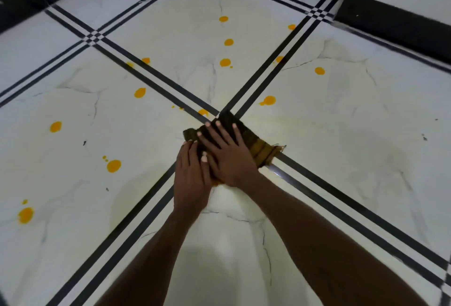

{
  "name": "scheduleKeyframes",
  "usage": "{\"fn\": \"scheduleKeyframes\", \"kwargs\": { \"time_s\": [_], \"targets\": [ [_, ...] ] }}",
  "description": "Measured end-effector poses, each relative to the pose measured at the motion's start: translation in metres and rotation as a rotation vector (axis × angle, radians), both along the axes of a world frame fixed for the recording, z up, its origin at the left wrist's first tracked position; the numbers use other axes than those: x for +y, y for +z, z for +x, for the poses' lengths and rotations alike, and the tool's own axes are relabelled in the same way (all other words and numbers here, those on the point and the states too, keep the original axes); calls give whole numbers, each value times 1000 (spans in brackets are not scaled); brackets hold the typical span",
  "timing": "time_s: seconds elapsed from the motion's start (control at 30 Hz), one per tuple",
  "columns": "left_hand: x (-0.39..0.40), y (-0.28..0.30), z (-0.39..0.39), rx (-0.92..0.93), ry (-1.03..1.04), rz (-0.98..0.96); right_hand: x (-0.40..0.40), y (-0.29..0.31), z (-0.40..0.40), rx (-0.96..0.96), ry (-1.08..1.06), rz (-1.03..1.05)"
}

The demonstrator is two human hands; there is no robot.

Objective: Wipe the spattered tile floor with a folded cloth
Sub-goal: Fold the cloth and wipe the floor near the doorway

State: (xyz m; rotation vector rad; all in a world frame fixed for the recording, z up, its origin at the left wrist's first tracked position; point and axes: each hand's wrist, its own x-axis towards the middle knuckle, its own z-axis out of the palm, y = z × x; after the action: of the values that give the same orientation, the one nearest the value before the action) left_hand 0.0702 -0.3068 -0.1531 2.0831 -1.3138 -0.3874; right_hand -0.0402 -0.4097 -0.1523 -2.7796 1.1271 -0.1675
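My right hand (227, 156) flat on folded dark cloth (246, 142), fingers spread wide, pressing down. My left hand (191, 178) beside it, fingers close together, tips on cloth's near-left edge, partly under right thumb. Cloth sits on crossing of black tile lines (146, 198) on white tile floor (341, 149). Orange spatter drops (114, 166) scattered left and ahead, untouched.

Bare forearms (305, 244), no sleeves

Light was dim and even, warmer at the frame's centre, bluish toward the edges. A small glare streak (277, 171) shone right of centre. Wide-angle distortion bent the blurred corners.
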Motion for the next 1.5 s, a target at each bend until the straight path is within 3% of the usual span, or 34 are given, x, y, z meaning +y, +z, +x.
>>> {"fn": "scheduleKeyframes", "kwargs": {
  "time_s": [0.17, 0.27, 0.37, 0.47, 0.57, 0.63, 0.7, 0.8, 0.93, 1.1, 1.27, 1.5],
  "targets": [
    [12, -1, 15, -241, -88, 75, 39, 5, -98, 78, 134, 43],
    [9, -1, 13, -237, -69, 57, -20, 3, -110, 50, -122, 4],
    [5, -2, 12, -188, -41, 45, -54, 4, -48, 25, -300, 6],
    [9, -3, 15, -158, -53, 27, -6, 0, -6, 2, -67, 6],
    [11, 1, 15, -123, -84, 37, 59, 7, -58, 37, 135, 69],
    [13, 4, 13, -145, -86, 28, 59, 9, -110, 77, 174, 97],
    [12, 2, 13, -161, -84, 21, 27, 5, -137, 71, 8, 63],
    [9, -2, 11, -174, -71, 36, -22, 3, -105, 19, -340, 67],
    [0, 3, 2, -137, -41, 36, 8, -1, -48, -51, -206, 129],
    [-31, 29, -39, -99, -119, 102, 56, 24, -99, -253, -184, 422],
    [-57, 44, -74, 154, -290, 289, 36, 51, -147, -490, -372, 544],
    [-72, 114, -79, 607, -467, 247, -19, 83, -164, -206, -391, 650]
  ]
}}
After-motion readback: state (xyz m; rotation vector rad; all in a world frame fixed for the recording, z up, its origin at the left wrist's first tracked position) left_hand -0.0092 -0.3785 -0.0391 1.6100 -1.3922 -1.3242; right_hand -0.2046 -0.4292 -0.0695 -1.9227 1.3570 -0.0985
